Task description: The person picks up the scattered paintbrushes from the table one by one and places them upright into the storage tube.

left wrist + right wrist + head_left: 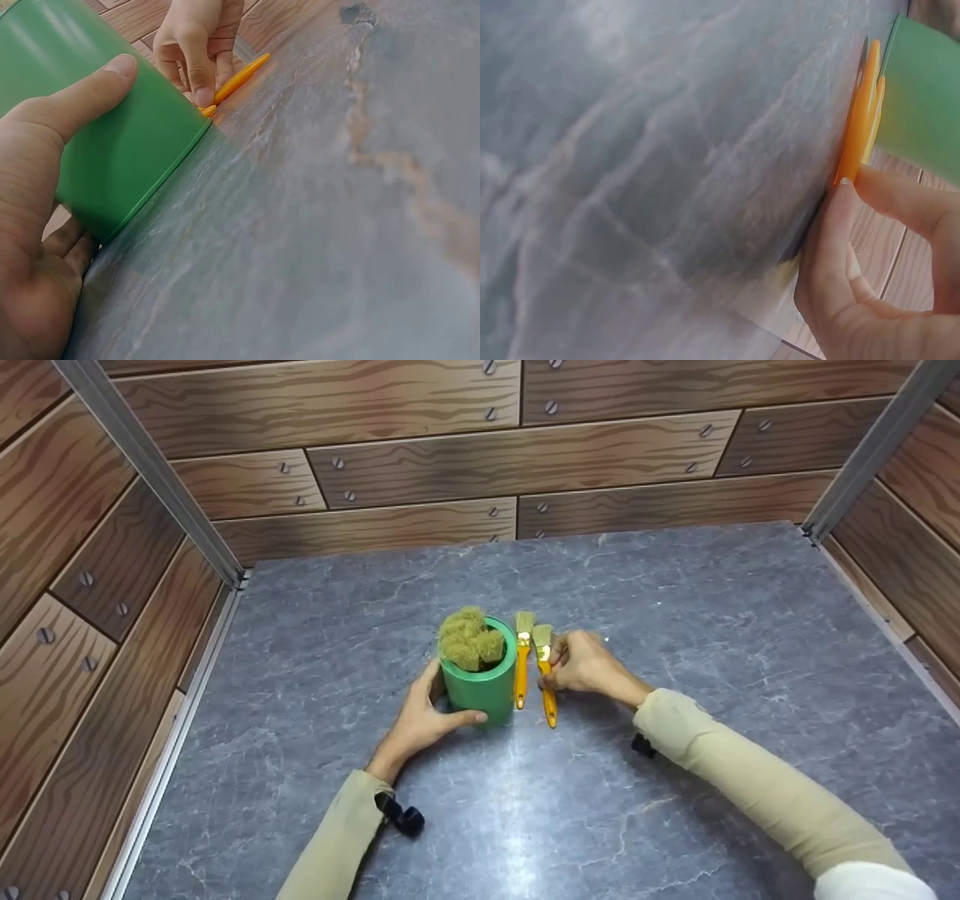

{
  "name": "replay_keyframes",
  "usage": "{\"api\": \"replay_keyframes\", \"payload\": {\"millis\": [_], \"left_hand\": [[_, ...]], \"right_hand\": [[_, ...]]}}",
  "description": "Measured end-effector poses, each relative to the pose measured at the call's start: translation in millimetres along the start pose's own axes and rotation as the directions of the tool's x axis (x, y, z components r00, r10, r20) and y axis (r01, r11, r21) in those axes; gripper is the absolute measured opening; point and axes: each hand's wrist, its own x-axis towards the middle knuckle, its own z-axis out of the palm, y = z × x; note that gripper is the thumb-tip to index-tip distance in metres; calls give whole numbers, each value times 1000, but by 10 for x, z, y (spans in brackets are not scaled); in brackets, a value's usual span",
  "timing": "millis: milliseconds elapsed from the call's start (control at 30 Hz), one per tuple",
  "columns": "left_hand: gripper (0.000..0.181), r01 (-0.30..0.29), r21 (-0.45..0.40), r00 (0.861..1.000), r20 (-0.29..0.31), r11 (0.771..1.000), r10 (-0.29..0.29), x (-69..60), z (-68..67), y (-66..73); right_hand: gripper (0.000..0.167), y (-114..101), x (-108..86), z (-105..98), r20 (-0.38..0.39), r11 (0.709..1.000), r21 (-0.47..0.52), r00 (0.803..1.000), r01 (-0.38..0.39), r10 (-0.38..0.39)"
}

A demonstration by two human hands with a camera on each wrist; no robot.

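Observation:
A green cylindrical cup stands upright on the table, with several tan bristle heads sticking out of its top. My left hand grips the cup from its left side, the thumb across the front, as the left wrist view also shows. Just right of the cup lies a paintbrush with an orange handle, bristles pointing away from me. Beside it is a second orange-handled paintbrush. My right hand pinches that one by its handle between thumb and fingers; the right wrist view shows this pinch closely.
The grey marbled table spreads around the cup and paintbrushes. Wood-patterned panels wall the back and both sides, with metal posts at the back corners.

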Motion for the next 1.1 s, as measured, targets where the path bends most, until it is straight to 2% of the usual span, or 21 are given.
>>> {"api": "replay_keyframes", "payload": {"millis": [167,367,633,767,900,1100], "left_hand": [[112,-6,-16,1000,0,1000,6,5,1,4],[112,-1,-24,1000,-1,1000,1,3,-4,8],[109,11,26,1000,12,1000,-11,-4,-9,4],[109,10,20,1000,7,1000,-10,-7,-13,8],[110,1,2,1000,9,1000,-1,-5,-12,3],[111,-6,-26,1000,11,1000,6,2,5,-6]], "right_hand": [[34,14,16,8,-6,1000,-1,1000,-16,16],[33,49,34,-3,-9,1000,14,1000,-1,1],[29,97,54,-51,25,992,107,998,-59,57],[30,129,72,-72,65,982,173,996,-71,60],[30,180,91,-105,119,958,273,992,-83,52],[29,250,100,-160,192,884,452,981,-117,31]]}}
